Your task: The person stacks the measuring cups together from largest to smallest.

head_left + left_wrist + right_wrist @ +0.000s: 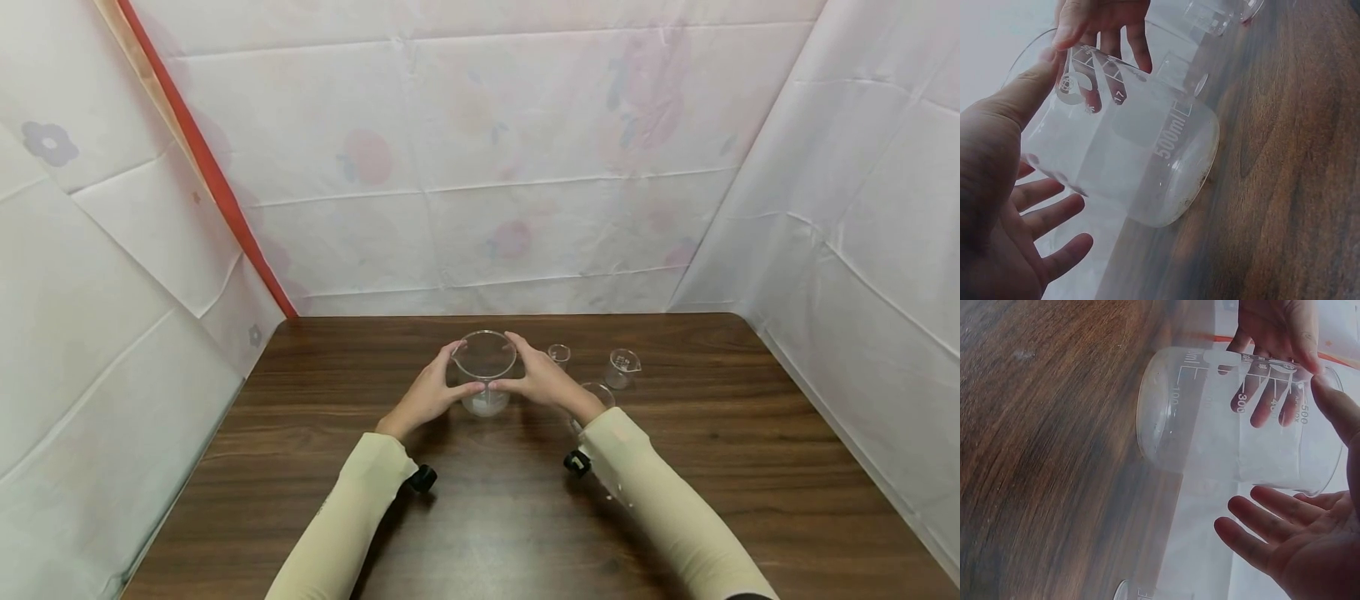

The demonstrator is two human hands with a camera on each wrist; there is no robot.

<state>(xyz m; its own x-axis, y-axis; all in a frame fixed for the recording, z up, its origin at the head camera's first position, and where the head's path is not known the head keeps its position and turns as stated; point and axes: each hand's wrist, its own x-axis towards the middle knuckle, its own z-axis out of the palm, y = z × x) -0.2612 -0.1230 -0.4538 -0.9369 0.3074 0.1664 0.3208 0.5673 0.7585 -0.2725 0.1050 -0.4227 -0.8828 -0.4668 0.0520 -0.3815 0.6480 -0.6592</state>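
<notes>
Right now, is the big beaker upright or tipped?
Upright: in the head view, the beaker has its open rim uppermost and its base below.

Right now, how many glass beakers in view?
4: the large beaker held between the left hand and right hand; a small beaker just beyond the right hand; another beaker farther right; a fourth beaker partly hidden by the right arm. More may be hidden.

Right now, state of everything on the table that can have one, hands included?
500 ml glass beaker: upright, open-topped, gripped from both sides; contents and table contact unclear.
Left hand: gripping that beaker's left side.
Right hand: gripping its right side.
Small beaker just beyond the right hand: upright, open-topped, partly hidden.
Rightmost small beaker: upright, open-topped.
Glass vessel by the right wrist: mostly hidden, contents unclear.
</notes>
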